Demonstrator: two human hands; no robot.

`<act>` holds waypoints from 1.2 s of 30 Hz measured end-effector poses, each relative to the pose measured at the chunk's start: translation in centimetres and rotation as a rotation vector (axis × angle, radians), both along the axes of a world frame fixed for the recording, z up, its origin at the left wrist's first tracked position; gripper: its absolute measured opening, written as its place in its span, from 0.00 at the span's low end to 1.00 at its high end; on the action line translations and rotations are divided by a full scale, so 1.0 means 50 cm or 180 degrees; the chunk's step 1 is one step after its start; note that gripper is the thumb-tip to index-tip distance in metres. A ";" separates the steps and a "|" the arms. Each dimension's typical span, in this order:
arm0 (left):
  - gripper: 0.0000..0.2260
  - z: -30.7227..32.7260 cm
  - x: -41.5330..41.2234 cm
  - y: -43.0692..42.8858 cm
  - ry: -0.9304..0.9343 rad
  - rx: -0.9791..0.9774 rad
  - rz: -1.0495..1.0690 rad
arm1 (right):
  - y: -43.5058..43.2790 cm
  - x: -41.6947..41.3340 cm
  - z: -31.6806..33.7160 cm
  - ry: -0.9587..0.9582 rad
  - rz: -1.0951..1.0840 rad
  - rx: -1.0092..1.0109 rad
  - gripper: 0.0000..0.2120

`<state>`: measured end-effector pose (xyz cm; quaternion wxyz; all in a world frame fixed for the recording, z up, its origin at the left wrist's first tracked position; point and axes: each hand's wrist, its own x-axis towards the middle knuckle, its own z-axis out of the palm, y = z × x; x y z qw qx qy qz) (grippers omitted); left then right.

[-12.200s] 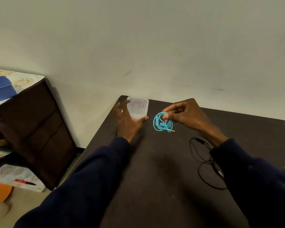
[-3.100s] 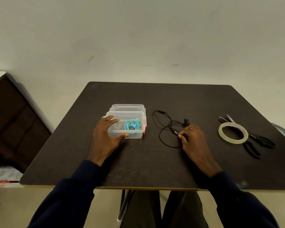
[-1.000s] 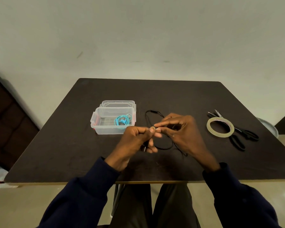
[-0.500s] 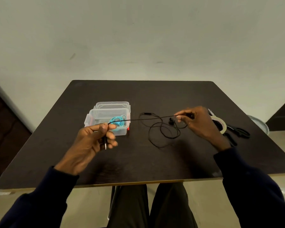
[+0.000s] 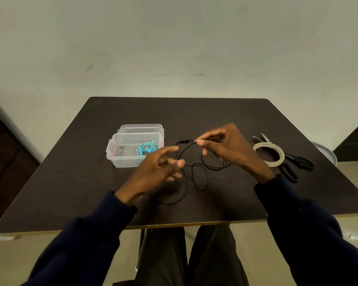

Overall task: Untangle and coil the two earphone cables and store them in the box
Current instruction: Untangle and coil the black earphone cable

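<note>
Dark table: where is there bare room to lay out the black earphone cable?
Bare: the far strip of the dark brown table behind the clear plastic box; the near-left corner in front of the box. Crowded: the middle, where the black earphone cable loops, and the right side with the clear tape roll and black scissors.

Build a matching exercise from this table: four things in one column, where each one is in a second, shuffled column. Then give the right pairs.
Things
1. blue earphones
2. black earphones
3. tape roll
4. scissors

Places
A. nearest the right edge of the table
B. coiled inside the clear box
C. lying flat between the right hand and the scissors' handles
D. pinched by the right hand, loops loose on the table

Pairs: 1-B, 2-D, 3-C, 4-A
</note>
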<state>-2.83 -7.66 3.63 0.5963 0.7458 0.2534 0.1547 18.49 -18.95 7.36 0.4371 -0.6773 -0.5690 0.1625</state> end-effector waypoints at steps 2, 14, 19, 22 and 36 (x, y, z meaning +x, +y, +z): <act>0.23 -0.001 0.034 -0.015 -0.0175 0.0366 0.0092 | 0.008 -0.011 0.000 -0.0140 0.0097 -0.0043 0.06; 0.13 0.021 0.007 0.018 -0.0974 -0.0211 0.1343 | -0.058 0.100 0.006 0.0897 0.0098 -0.0426 0.09; 0.13 0.010 -0.035 0.020 0.0392 0.0618 0.0630 | -0.053 0.120 -0.004 0.0785 -0.0768 0.0332 0.05; 0.11 0.008 -0.023 0.002 0.1127 0.1549 0.0436 | -0.029 0.081 -0.002 0.0372 -0.0538 0.0164 0.07; 0.18 0.095 0.059 0.036 0.1391 0.1766 0.0122 | -0.018 0.042 0.023 -0.0631 -0.0328 0.0172 0.08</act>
